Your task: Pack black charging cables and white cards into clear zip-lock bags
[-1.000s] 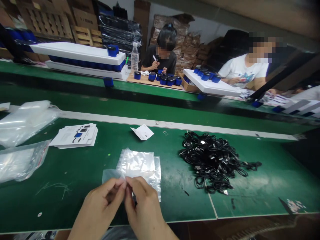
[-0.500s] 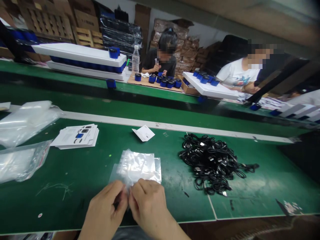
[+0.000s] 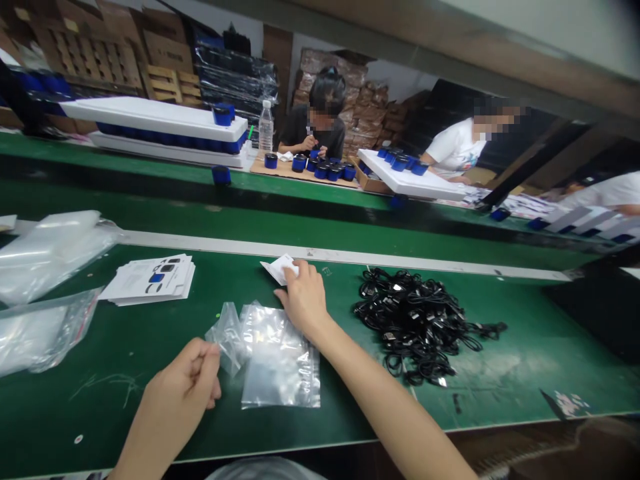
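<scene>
We have two hands over one green bench (image 3: 350, 417). Our left hand (image 3: 193, 373) is closed, its thumb and fingers pinching the lower left edge of one crumpled clear bag (image 3: 228, 337). Our right hand (image 3: 306, 297) reaches farther across, its fingers over the right part of one folded leaflet (image 3: 275, 268) and its thumb spread apart below; we cannot tell whether it has a grip on the paper. The leaflet lies beyond a group of flat clear bags (image 3: 280, 380), which overlap too closely for us to count. Left of these we see one stack of printed leaflets (image 3: 150, 280), and farther left two big plastic packs, an upper pack (image 3: 47, 253) and a lower pack (image 3: 45, 333). To the right of our right arm sits one pile of black cables (image 3: 413, 323), too tangled to number. Across from us are three people: one in a dark top (image 3: 325, 123), one in a white top (image 3: 453, 148), and one partly visible at the far right (image 3: 613, 192). One clear bottle (image 3: 266, 127) stands near the first.
</scene>
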The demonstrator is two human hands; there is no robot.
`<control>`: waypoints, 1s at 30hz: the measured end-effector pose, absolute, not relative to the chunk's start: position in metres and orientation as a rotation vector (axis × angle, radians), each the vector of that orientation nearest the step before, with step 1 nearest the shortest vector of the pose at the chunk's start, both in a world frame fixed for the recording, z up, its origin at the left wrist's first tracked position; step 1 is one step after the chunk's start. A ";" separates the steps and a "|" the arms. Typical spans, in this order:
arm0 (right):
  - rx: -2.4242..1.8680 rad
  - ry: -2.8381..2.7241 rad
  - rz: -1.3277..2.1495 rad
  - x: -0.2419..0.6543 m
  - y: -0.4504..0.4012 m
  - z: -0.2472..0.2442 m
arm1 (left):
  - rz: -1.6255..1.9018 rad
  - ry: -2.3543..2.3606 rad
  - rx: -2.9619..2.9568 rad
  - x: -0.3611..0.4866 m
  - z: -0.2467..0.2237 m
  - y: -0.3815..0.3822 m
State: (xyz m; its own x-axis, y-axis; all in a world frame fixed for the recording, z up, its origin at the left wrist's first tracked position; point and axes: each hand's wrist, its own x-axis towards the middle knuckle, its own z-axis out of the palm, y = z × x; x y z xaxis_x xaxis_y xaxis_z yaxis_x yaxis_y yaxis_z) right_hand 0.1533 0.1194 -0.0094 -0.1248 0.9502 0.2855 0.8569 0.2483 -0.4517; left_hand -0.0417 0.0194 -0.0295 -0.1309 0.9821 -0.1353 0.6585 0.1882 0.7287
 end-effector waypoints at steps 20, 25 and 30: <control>-1.252 -1.372 1.166 0.116 0.004 -0.027 | 1.072 1.989 1.281 -0.029 -0.024 0.022; -1.169 -0.889 1.763 0.105 0.001 -0.036 | 1.039 2.078 1.446 -0.025 -0.019 0.023; -1.399 -1.261 1.458 0.121 -0.004 -0.029 | 0.996 2.086 1.576 -0.028 -0.017 0.025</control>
State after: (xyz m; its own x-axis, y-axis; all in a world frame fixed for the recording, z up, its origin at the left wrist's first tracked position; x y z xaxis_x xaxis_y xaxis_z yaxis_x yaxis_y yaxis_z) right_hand 0.1210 -0.0044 -0.0291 -0.1298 0.9582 -0.2552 0.1145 -0.2411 -0.9637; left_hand -0.0276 0.0247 -0.0169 -0.3252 0.9354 0.1385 0.6955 0.1374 0.7052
